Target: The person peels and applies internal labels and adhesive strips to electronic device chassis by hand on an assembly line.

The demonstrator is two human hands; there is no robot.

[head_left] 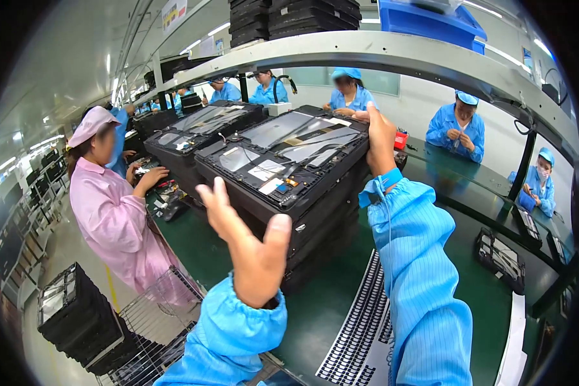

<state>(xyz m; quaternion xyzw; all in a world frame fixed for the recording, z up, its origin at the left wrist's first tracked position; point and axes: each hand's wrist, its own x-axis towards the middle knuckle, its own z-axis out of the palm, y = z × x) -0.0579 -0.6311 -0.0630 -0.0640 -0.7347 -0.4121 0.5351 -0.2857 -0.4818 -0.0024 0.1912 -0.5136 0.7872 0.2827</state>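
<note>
A black plastic tray (302, 186) tops a tall stack in front of me. In it lie flat silver and dark panels, thin cables and small circuit parts. My right hand (382, 138) is against the tray's right edge, with some fingers hidden behind it. A blue strap with a cord circles that wrist. My left hand (248, 248) is open in front of the tray's near left side, thumb and fingers spread, holding nothing. Beside this stack on the left stands another black tray (202, 125) of similar panels.
A printed sheet (360, 328) lies on the green bench (309, 321). A metal shelf (341, 44) spans overhead, bearing black trays and a blue bin (431, 22). More trays stand on a wire rack (167, 302), lower left. A person in pink (112, 212) works close by; others in blue sit beyond.
</note>
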